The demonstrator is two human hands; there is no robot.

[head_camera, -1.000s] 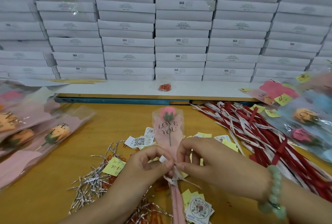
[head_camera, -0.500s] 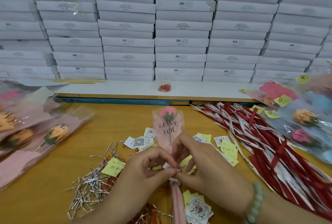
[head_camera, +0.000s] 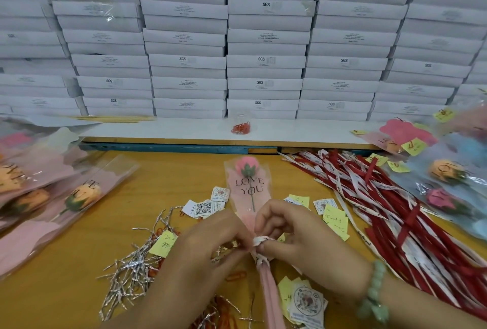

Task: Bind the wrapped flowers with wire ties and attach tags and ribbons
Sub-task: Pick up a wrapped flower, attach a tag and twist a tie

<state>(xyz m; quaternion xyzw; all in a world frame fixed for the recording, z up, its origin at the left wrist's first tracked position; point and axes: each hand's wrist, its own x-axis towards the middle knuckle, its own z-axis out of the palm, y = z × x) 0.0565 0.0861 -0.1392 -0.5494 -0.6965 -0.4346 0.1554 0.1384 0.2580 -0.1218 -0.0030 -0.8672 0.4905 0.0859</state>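
Observation:
A pink wrapped flower [head_camera: 249,183] printed "LOVE YOU" lies upright in the middle of the yellow table [head_camera: 66,289]. At its narrow neck a white ribbon [head_camera: 259,241] is wound and partly knotted. My left hand [head_camera: 210,244] pinches the ribbon from the left. My right hand [head_camera: 295,233], with a green bead bracelet on the wrist, pinches it from the right, fingers curled over the wrap. Silver wire ties [head_camera: 131,276] lie in a loose pile at the lower left. Small printed tags [head_camera: 305,302] and yellow notes [head_camera: 334,220] are scattered around the flower.
A heap of red and white ribbons [head_camera: 382,210] covers the right side. Wrapped flowers are piled at the left [head_camera: 66,197] and at the right [head_camera: 448,175]. White boxes [head_camera: 263,38] are stacked along the back behind a white shelf [head_camera: 184,132] with red clips [head_camera: 241,128].
Both hands stayed at the flower's neck and worked the ribbon; the loose ribbon ends seen a second ago are now drawn into a tight loop between my fingertips.

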